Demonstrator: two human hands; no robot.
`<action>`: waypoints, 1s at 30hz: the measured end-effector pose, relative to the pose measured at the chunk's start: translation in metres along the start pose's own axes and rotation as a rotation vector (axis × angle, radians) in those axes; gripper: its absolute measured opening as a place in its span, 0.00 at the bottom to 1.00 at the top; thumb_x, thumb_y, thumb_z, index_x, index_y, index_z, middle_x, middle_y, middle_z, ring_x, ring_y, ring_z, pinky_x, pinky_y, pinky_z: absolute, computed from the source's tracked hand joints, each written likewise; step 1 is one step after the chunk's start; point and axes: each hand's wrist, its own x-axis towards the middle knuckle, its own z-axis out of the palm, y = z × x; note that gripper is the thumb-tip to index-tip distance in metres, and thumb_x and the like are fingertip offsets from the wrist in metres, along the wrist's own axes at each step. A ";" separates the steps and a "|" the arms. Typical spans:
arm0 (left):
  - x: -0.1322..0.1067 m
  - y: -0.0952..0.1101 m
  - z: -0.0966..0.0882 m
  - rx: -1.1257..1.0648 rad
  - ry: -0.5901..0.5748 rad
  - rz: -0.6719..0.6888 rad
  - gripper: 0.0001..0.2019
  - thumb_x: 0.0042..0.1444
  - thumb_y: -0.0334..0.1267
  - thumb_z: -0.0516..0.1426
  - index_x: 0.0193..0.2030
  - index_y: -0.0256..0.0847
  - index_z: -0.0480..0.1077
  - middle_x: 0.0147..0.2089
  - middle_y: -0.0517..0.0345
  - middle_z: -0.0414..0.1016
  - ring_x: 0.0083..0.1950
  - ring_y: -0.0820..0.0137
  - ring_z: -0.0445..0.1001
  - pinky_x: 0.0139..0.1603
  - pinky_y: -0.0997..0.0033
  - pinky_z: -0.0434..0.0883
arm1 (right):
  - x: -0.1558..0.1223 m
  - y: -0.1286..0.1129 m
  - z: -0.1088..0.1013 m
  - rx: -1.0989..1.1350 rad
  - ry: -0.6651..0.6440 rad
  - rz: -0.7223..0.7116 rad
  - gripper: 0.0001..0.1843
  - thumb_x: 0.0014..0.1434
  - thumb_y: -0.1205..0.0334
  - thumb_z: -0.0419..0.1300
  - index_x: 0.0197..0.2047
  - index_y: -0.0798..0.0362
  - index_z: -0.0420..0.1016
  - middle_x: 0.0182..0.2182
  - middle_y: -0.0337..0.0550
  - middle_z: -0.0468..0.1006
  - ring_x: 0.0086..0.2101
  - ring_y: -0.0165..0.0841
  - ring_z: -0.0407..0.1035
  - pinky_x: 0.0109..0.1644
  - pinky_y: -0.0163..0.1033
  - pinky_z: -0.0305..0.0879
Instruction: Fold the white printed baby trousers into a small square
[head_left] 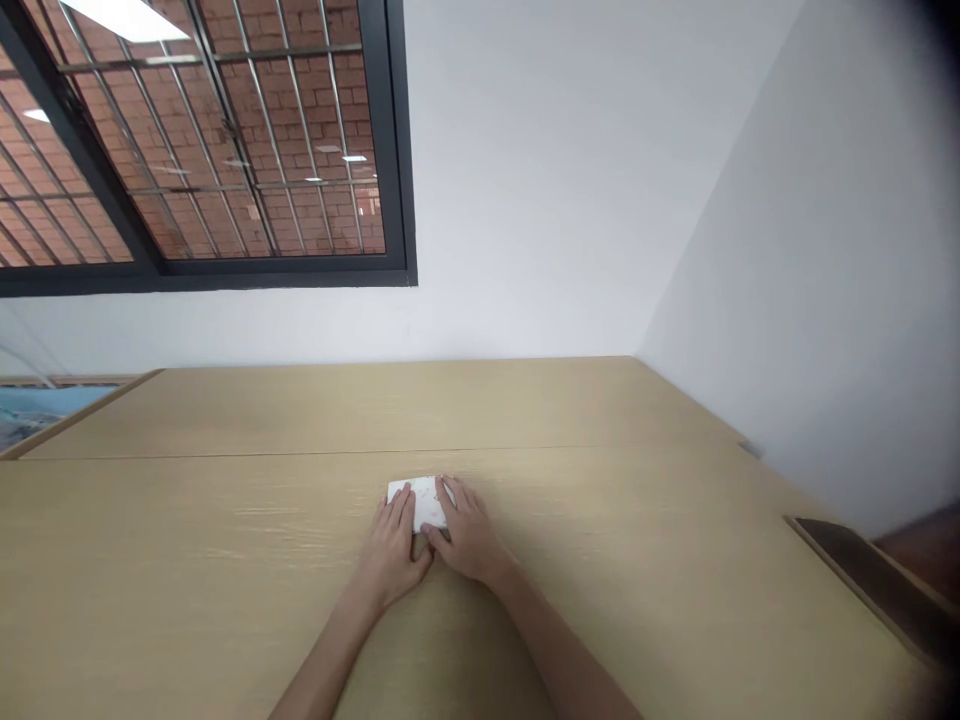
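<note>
A small white folded cloth or paper (424,500) with a faint print lies on the light wooden table (225,540), near its middle. My left hand (394,550) rests flat on its left part, fingers stretched out and pointing away from me. On its right part lies my right hand (466,538), fingers likewise extended and pressing down. The two thumbs meet at the near edge of the white piece. Most of the piece is hidden under the fingers.
A white wall (562,200) stands behind the table and another runs along the right side. A dark-framed window (225,150) with a metal grille shows a brick wall outside. A dark strip (862,560) lies at the table's right edge.
</note>
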 end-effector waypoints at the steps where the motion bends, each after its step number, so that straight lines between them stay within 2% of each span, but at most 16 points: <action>1: 0.002 0.000 -0.001 -0.001 -0.005 -0.008 0.36 0.58 0.43 0.55 0.71 0.31 0.50 0.72 0.32 0.57 0.74 0.50 0.57 0.72 0.41 0.56 | 0.000 0.002 -0.004 0.017 -0.009 -0.013 0.39 0.65 0.51 0.55 0.74 0.60 0.51 0.69 0.59 0.58 0.68 0.49 0.52 0.70 0.55 0.51; 4: 0.009 0.001 -0.005 -0.007 -0.022 -0.031 0.35 0.53 0.38 0.56 0.68 0.30 0.55 0.70 0.33 0.61 0.72 0.50 0.60 0.72 0.42 0.56 | -0.002 0.009 -0.013 0.047 -0.054 -0.044 0.40 0.59 0.60 0.56 0.73 0.57 0.52 0.70 0.56 0.58 0.68 0.45 0.52 0.71 0.53 0.49; 7: 0.018 0.001 -0.009 -0.015 -0.030 -0.049 0.33 0.49 0.33 0.55 0.64 0.29 0.60 0.67 0.32 0.66 0.69 0.49 0.64 0.72 0.42 0.56 | -0.002 0.012 -0.017 0.071 -0.085 -0.057 0.45 0.52 0.64 0.57 0.73 0.58 0.53 0.71 0.56 0.57 0.69 0.46 0.51 0.71 0.53 0.48; 11: 0.026 0.001 -0.011 -0.044 -0.012 -0.055 0.32 0.46 0.28 0.54 0.61 0.31 0.63 0.62 0.34 0.71 0.64 0.51 0.69 0.72 0.42 0.57 | -0.001 0.014 -0.014 0.140 -0.026 -0.032 0.41 0.54 0.68 0.54 0.72 0.57 0.57 0.69 0.55 0.61 0.67 0.44 0.55 0.69 0.53 0.52; 14: 0.027 -0.002 -0.008 -0.089 0.032 -0.070 0.28 0.49 0.25 0.51 0.60 0.32 0.64 0.57 0.38 0.75 0.61 0.53 0.72 0.70 0.42 0.59 | 0.001 0.019 -0.006 0.204 0.059 -0.023 0.35 0.58 0.69 0.53 0.69 0.55 0.62 0.66 0.54 0.66 0.65 0.45 0.59 0.68 0.53 0.56; 18: 0.027 -0.012 -0.010 -0.200 0.098 -0.074 0.20 0.57 0.27 0.48 0.55 0.40 0.68 0.53 0.47 0.78 0.57 0.56 0.74 0.70 0.40 0.59 | 0.003 0.030 0.003 0.303 0.173 -0.029 0.29 0.60 0.71 0.53 0.64 0.49 0.69 0.63 0.50 0.70 0.63 0.45 0.63 0.67 0.54 0.58; 21: 0.027 -0.015 -0.022 -0.306 0.124 -0.070 0.16 0.61 0.30 0.48 0.51 0.43 0.70 0.52 0.49 0.77 0.56 0.57 0.74 0.66 0.43 0.64 | 0.005 0.030 0.002 0.412 0.265 -0.037 0.20 0.65 0.65 0.52 0.59 0.50 0.72 0.62 0.52 0.71 0.64 0.46 0.61 0.69 0.57 0.55; 23: 0.026 -0.012 -0.032 -0.380 0.118 -0.083 0.13 0.64 0.35 0.48 0.49 0.44 0.71 0.50 0.49 0.77 0.53 0.58 0.74 0.59 0.49 0.69 | 0.007 0.025 -0.003 0.535 0.281 -0.001 0.18 0.69 0.58 0.52 0.59 0.50 0.70 0.60 0.53 0.72 0.62 0.46 0.63 0.67 0.58 0.59; 27: 0.023 0.003 -0.045 -0.544 0.081 -0.146 0.13 0.69 0.44 0.48 0.52 0.44 0.68 0.48 0.51 0.78 0.48 0.63 0.76 0.50 0.61 0.74 | 0.013 0.013 -0.011 0.822 0.286 0.150 0.17 0.71 0.50 0.50 0.58 0.49 0.64 0.49 0.49 0.77 0.47 0.40 0.74 0.50 0.46 0.73; 30: 0.021 0.016 -0.044 -0.720 -0.005 -0.263 0.18 0.67 0.44 0.50 0.61 0.42 0.61 0.51 0.50 0.78 0.50 0.63 0.77 0.49 0.64 0.74 | 0.024 0.016 -0.009 0.860 0.330 0.238 0.20 0.69 0.47 0.53 0.57 0.49 0.61 0.40 0.44 0.77 0.37 0.37 0.73 0.38 0.40 0.72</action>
